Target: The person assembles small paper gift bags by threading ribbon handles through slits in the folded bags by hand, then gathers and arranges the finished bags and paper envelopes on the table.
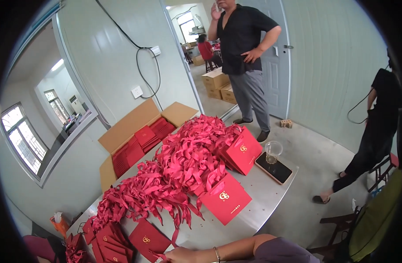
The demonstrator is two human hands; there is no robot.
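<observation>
My right hand [180, 254] is at the bottom edge of the table, its forearm coming in from the lower right with a bracelet on the wrist. Its fingers are closed on a red ribbon [176, 234] that trails down from the big heap of red ribbons [183, 162]. Just left of this hand lies a flat red paper bag [149, 239] with a gold emblem. The fingertips are partly cut off by the picture's lower edge. I do not see my left hand. Further left is a stack of red bags [111, 245].
Red gift bags [227, 199] lean against the heap. At the right corner of the metal table [271, 206] are a phone [278, 173] and a clear plastic cup [274, 149]. Behind stands an open carton [126, 125] of red bags. A person [247, 52] stands by the doorway.
</observation>
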